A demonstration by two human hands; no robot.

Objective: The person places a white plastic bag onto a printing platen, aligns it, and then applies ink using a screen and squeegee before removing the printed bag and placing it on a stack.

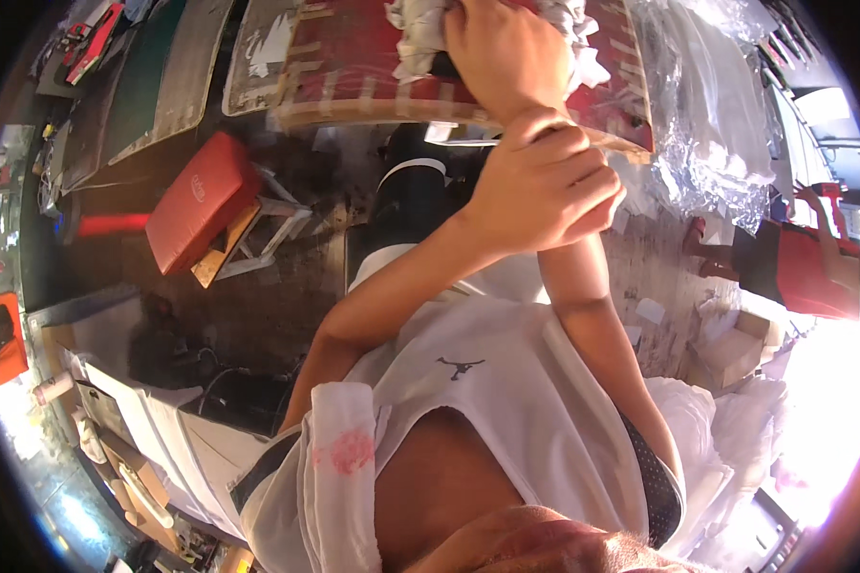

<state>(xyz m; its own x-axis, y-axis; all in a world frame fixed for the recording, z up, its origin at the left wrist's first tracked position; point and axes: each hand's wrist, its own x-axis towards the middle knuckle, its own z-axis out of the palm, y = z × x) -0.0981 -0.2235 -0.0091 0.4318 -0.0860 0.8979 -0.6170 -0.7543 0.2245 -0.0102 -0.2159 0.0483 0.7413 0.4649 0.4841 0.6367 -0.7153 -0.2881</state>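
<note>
My left hand (543,177) is closed around my right wrist and forearm. Beyond it, my right hand (506,59) reaches to the top edge of the view, fingers curled down at crumpled white fabric (416,38) and a dark piece beneath; what they grip is hidden. Both lie over a red board (349,72) with tape along its wooden edges. A white cloth with a pink stain (342,449) hangs over my left shoulder.
A red padded stool (201,201) stands at left, below worn boards (177,67). Clear plastic sheeting (698,162) covers the surface at upper right. Beside it is another person in red (812,272). A cardboard box (726,349) and white bundles (688,430) lie at right.
</note>
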